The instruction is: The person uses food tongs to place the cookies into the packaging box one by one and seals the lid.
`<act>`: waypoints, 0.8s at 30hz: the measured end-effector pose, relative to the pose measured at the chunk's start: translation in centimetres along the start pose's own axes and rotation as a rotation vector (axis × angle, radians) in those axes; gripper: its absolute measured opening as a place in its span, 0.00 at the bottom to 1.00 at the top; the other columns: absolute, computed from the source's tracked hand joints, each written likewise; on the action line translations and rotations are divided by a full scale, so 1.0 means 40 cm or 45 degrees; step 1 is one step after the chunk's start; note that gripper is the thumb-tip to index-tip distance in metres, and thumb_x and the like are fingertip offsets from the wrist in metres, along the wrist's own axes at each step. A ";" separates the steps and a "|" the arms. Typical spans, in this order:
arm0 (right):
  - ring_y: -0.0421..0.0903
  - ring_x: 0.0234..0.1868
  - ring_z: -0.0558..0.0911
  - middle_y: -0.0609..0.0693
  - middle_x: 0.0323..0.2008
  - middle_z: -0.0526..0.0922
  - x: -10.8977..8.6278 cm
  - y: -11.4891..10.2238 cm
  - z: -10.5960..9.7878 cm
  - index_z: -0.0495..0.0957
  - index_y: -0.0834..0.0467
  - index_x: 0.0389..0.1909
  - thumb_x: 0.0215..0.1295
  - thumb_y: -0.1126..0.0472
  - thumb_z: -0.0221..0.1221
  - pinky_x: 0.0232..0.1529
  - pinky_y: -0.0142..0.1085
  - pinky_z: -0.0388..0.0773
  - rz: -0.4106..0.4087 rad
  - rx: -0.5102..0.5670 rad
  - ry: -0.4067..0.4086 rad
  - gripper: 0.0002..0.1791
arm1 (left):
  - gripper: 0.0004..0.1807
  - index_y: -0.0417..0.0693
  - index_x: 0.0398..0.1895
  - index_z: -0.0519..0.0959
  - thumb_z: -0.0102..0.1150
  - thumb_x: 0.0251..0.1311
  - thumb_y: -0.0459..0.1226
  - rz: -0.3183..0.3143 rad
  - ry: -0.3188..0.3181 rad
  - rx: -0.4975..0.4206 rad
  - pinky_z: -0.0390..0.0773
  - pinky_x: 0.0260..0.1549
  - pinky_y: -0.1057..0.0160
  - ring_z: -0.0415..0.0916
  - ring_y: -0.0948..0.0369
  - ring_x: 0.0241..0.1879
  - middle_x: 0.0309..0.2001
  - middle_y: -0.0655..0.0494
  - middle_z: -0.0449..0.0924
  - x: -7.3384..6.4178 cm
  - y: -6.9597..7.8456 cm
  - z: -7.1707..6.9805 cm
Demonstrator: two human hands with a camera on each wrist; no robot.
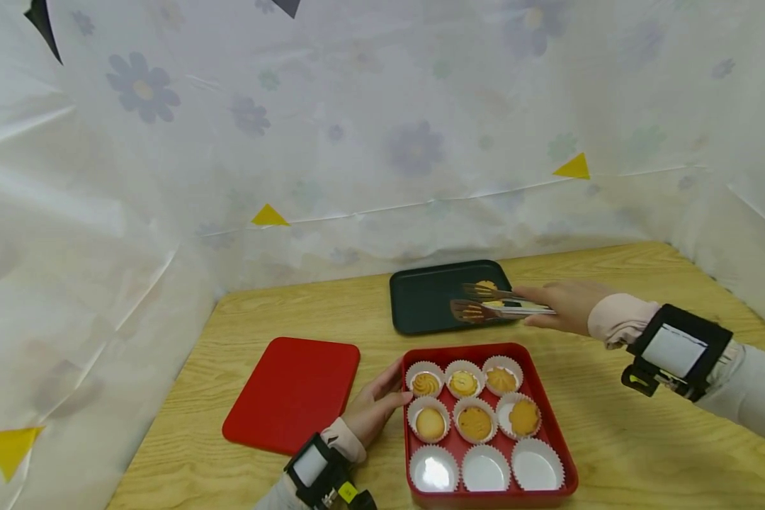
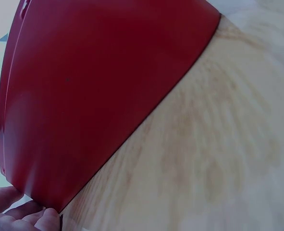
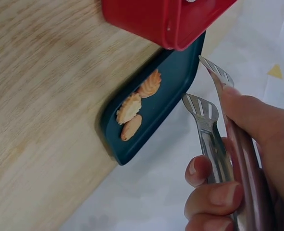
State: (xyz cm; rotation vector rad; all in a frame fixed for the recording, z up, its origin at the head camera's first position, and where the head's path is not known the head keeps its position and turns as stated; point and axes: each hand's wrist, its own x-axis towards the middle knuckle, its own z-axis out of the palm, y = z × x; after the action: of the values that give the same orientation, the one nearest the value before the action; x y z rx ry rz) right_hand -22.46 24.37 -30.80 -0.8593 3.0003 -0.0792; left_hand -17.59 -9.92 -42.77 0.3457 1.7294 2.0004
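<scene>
To the left of the left hand, a red lid [image 1: 291, 394] lies flat on the bench [image 1: 185, 425]. That left hand [image 1: 377, 404] has its thumb over the rim and fingers against the outer wall, holding the red box [image 1: 497, 500] on its right. Inside are nine paper cups [image 1: 486, 469]: six carry cookies [image 1: 475, 423], and the three nearest the person are empty. The box looks stiff and light, so the wall is a sound place to steady it; the cups look soft, easily crumpled. Ahead of the left hand and off to its right is the dark green tray [image 1: 423, 301], with three loose cookies [image 3: 129, 109] on it. I'd judge those dry and crumbly, best taken lightly across their sides. Above them hang the metal tongs [image 3: 242, 168], stiff and slick-looking, tips slightly apart with nothing between, gripped by the handles in the right hand [image 1: 567, 306]
</scene>
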 end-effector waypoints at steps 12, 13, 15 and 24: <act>0.54 0.33 0.85 0.64 0.42 0.85 0.042 0.026 0.037 0.74 0.63 0.61 0.62 0.47 0.62 0.37 0.52 0.82 0.053 -0.019 -0.083 0.32 | 0.38 0.39 0.76 0.48 0.50 0.65 0.33 -0.001 0.000 0.016 0.48 0.72 0.46 0.44 0.45 0.75 0.76 0.40 0.48 0.002 -0.001 0.000; 0.54 0.33 0.85 0.63 0.42 0.85 0.045 0.027 0.040 0.74 0.62 0.60 0.62 0.47 0.62 0.37 0.52 0.82 0.064 -0.021 -0.091 0.31 | 0.38 0.39 0.76 0.49 0.50 0.65 0.33 -0.002 0.002 0.017 0.48 0.72 0.46 0.45 0.45 0.75 0.75 0.40 0.49 0.002 -0.002 0.000; 0.52 0.32 0.84 0.62 0.40 0.85 0.049 0.030 0.047 0.74 0.62 0.60 0.61 0.47 0.62 0.36 0.52 0.82 0.076 -0.028 -0.100 0.31 | 0.38 0.39 0.76 0.49 0.50 0.65 0.33 -0.002 -0.001 0.018 0.48 0.72 0.46 0.45 0.45 0.75 0.75 0.40 0.49 0.003 -0.002 0.000; 0.58 0.38 0.84 0.64 0.44 0.84 0.047 0.039 0.062 0.74 0.63 0.60 0.62 0.47 0.62 0.42 0.55 0.81 0.059 -0.013 -0.100 0.31 | 0.37 0.39 0.76 0.48 0.49 0.65 0.32 0.015 -0.015 0.006 0.47 0.72 0.48 0.44 0.46 0.75 0.76 0.41 0.49 0.005 -0.004 -0.001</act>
State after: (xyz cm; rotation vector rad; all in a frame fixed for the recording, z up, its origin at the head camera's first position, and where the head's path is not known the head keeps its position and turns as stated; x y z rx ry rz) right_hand -24.81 24.58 -33.39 -0.7739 2.9477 -0.0291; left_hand -17.75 -9.82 -42.94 0.3693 1.7291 1.9984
